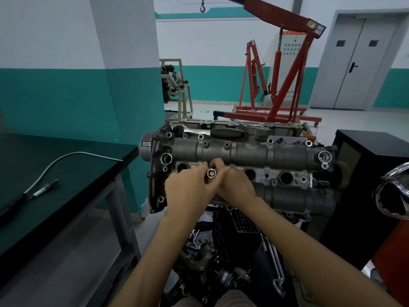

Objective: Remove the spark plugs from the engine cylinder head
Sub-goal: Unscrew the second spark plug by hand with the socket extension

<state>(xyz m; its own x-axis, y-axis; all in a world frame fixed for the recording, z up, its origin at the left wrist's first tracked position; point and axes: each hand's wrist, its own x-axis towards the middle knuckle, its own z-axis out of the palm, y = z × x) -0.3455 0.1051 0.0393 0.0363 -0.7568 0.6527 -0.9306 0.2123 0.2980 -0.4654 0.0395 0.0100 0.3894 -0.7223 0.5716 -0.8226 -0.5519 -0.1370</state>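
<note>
The grey cylinder head point(243, 151) lies across the middle on a stand, with a row of round spark plug wells along its centre. Both hands meet over the second well from the left. My left hand point(188, 187) and my right hand point(236, 185) pinch a shiny metal socket point(211, 173) that stands upright in that well, its open end facing up. Three other wells point(182, 167) point(249, 173) point(286, 177) show as dark holes. A ratchet wrench point(221, 132) with a black grip rests on the head's far edge. One removed spark plug point(45, 189) lies on the dark bench.
A dark bench point(66, 196) stands at the left, carrying a flexible pick-up tool point(66, 158) with a black handle. A black cabinet point(365, 173) is on the right. Loose engine parts point(221, 262) crowd the floor below. A red engine hoist point(283, 85) stands behind.
</note>
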